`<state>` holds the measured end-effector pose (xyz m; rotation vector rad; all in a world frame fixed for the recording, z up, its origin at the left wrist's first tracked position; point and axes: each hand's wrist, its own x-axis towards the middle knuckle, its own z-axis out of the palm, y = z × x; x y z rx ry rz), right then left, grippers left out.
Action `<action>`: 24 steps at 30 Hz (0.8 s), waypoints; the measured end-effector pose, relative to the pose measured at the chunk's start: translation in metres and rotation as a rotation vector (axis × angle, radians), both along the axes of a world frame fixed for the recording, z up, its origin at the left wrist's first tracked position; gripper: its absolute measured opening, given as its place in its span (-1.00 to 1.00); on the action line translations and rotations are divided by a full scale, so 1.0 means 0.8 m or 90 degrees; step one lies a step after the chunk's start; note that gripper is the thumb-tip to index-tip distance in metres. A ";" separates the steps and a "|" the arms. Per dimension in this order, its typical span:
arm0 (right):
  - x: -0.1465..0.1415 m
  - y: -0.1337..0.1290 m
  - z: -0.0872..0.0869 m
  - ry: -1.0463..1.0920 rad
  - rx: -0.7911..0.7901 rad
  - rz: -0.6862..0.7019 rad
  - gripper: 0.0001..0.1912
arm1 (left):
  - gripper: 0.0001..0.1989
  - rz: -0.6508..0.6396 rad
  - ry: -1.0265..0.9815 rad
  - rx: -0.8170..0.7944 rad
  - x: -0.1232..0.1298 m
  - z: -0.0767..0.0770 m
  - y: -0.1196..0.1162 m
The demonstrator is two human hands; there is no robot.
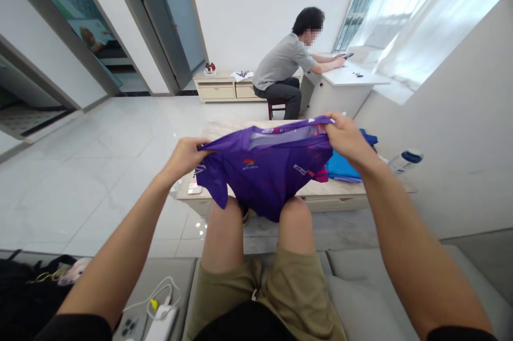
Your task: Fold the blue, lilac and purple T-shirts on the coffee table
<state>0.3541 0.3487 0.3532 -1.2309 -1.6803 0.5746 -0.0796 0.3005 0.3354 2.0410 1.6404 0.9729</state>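
Note:
A purple printed T-shirt [264, 170] is stretched between my two hands, above my knees and in front of a low table [348, 187]. My left hand [187, 155] pinches it at the left shoulder or sleeve edge. On the other side, my right hand [345, 135] grips its upper right corner. The neck opening faces up and shows a greyish inside. Fabric hangs down between my knees and covers much of the table. Partly behind my right hand lies a stack of blue folded clothes [345, 164] on the table.
A clear bottle with a blue lid [406, 160] stands at the table's right end. Across the room a person [280, 60] sits at a white desk [348, 76]. Beside me on the grey sofa [182, 271] are a phone [130, 326], a white power bank [162, 322] with cable, and a black bag [28, 298].

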 end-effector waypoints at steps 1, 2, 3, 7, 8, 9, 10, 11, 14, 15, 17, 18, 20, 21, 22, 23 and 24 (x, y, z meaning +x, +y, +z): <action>0.004 -0.011 0.027 0.011 0.021 -0.014 -0.81 | -0.70 0.006 -0.009 0.061 -0.004 0.024 -0.002; 0.008 -0.025 0.050 0.024 0.049 -0.015 -0.77 | -0.72 0.009 -0.019 0.128 -0.007 0.046 -0.008; 0.012 -0.041 0.068 0.031 0.083 0.002 -0.71 | -0.73 0.009 -0.028 0.190 -0.009 0.062 -0.015; 0.021 -0.095 0.043 -0.115 0.139 0.148 -0.39 | -0.81 -0.003 -0.052 0.219 -0.007 0.046 -0.053; 0.021 -0.101 0.016 -0.180 0.111 0.171 -0.51 | -0.84 -0.006 -0.051 0.170 -0.005 0.026 -0.060; 0.020 -0.103 -0.012 -0.238 0.076 0.172 -0.70 | -0.83 -0.007 -0.048 0.115 -0.004 0.005 -0.066; 0.019 -0.102 -0.039 -0.283 0.035 0.151 -0.86 | -0.79 -0.003 -0.044 0.064 -0.004 -0.014 -0.071; 0.019 -0.101 -0.061 -0.305 0.001 0.114 -0.90 | -0.74 0.008 -0.039 0.025 -0.005 -0.029 -0.075; 0.028 -0.103 -0.080 -0.263 0.005 0.001 -0.83 | -0.65 0.058 -0.021 0.007 -0.018 -0.037 -0.091; 0.032 -0.109 -0.073 -0.231 0.041 -0.021 -0.78 | -0.64 0.072 -0.018 0.037 -0.024 -0.030 -0.099; 0.037 -0.130 -0.057 -0.165 0.123 -0.061 -0.67 | -0.65 0.094 -0.024 0.123 -0.034 -0.018 -0.119; 0.038 -0.142 -0.053 -0.139 0.155 -0.078 -0.64 | -0.67 0.097 -0.029 0.154 -0.037 -0.016 -0.130; 0.034 -0.165 -0.061 -0.120 0.173 -0.081 -0.64 | -0.71 0.088 -0.032 0.149 -0.041 -0.026 -0.152; 0.032 -0.174 -0.071 -0.130 0.156 -0.068 -0.67 | -0.74 0.078 -0.027 0.118 -0.043 -0.037 -0.161; 0.031 -0.180 -0.083 -0.149 0.131 -0.055 -0.71 | -0.76 0.073 -0.019 0.081 -0.045 -0.048 -0.168; 0.030 -0.183 -0.094 -0.171 0.107 -0.050 -0.73 | -0.77 0.075 -0.011 0.055 -0.047 -0.057 -0.173; 0.032 -0.185 -0.101 -0.191 0.093 -0.053 -0.74 | -0.78 0.083 -0.010 0.049 -0.052 -0.062 -0.177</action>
